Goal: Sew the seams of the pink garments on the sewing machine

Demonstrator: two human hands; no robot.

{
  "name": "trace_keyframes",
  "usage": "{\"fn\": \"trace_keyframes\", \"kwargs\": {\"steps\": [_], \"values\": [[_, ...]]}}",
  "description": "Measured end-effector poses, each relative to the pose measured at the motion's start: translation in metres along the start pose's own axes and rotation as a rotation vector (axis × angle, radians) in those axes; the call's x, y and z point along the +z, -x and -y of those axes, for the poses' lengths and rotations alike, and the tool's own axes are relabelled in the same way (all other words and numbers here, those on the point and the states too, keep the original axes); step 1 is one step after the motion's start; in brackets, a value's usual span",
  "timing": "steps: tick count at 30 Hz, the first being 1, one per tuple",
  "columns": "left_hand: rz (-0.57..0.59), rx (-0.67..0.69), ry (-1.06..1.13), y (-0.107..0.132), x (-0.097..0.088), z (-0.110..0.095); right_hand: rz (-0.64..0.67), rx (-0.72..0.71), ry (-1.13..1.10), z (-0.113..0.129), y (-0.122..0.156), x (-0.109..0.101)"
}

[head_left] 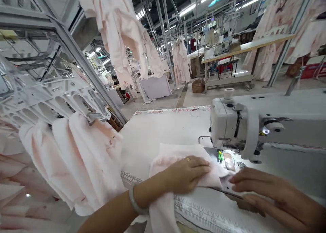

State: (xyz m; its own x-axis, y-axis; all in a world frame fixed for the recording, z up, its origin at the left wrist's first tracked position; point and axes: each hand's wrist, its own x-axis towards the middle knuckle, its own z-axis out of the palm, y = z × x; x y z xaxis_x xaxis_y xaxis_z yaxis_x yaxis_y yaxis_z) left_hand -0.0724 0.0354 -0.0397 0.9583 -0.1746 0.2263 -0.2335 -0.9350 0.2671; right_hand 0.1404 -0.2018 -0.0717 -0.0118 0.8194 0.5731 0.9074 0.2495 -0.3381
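Observation:
A pale pink garment piece [163, 161] lies on the white sewing table, one end hanging over the front edge. My left hand [188, 174], with a ring and a wrist bangle, is on top of it, fingers curled together over the fabric; its thumb is hidden. The fabric's right corner reaches the bed of a white sewing machine [229, 124], just in front of the lit needle area. My right hand [270, 189] is beside that corner, thumb and fingers apart, with nothing visible between them. A metal plate edge shows beneath its fingertips.
Pale pink garments [76, 158] hang from white hangers [63, 97] close on the left. More garments [119, 33] hang overhead. A measuring tape [196, 212] runs along the table's front edge. Behind stand a metal post [168, 50], other worktables [249, 46] and a brown basket [198, 86].

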Motion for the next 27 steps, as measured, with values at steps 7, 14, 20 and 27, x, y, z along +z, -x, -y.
{"fn": "trace_keyframes", "kwargs": {"steps": [7, 14, 20, 27], "values": [[0.131, 0.207, -0.283, -0.012, -0.003, -0.021, 0.157, -0.282, 0.109, -0.002, -0.031, -0.019], [0.108, 0.17, -0.422, -0.008, -0.005, -0.024, 0.075, -0.313, 0.152, 0.008, -0.035, -0.017], [0.064, 0.173, -0.374, -0.006, -0.005, -0.023, 0.03, -0.292, 0.16, 0.006, -0.031, -0.013], [0.062, 0.156, -0.309, -0.008, -0.004, -0.022, 0.036, -0.312, 0.185, 0.007, -0.029, -0.006]]}}
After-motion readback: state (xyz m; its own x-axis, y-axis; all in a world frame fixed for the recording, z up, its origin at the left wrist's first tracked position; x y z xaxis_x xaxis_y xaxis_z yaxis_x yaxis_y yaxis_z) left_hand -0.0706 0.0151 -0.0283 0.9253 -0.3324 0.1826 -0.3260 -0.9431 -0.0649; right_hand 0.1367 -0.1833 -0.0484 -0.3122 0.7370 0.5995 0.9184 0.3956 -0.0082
